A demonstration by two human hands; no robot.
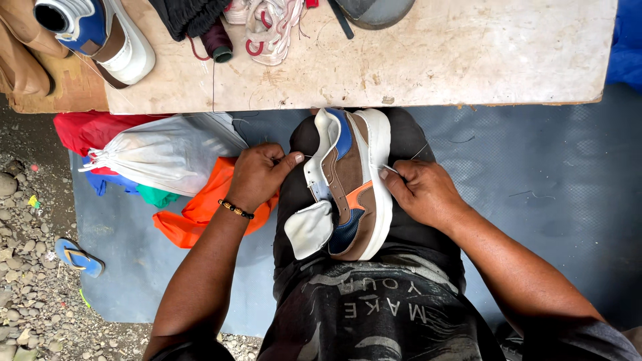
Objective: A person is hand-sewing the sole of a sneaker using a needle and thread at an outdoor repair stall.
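A brown, blue, orange and white sneaker (pixel 353 186) lies on its side on my lap, its white sole turned to the right. My left hand (pixel 257 175) is closed beside the shoe's left side, pinching a thin thread that runs toward the shoe. My right hand (pixel 420 192) presses against the white sole, its fingers pinched around a thin needle or thread at the sole's edge. The shoe's white tongue (pixel 309 228) sticks out toward me.
A worn wooden board (pixel 428 60) lies ahead with a blue and white sneaker (pixel 100 33), a pink and white shoe (pixel 269 27), a dark thread spool (pixel 217 41) and black fabric. A white drawstring bag (pixel 167 155) and orange cloth (pixel 197 214) lie left. A flip-flop (pixel 78 257) rests on gravel.
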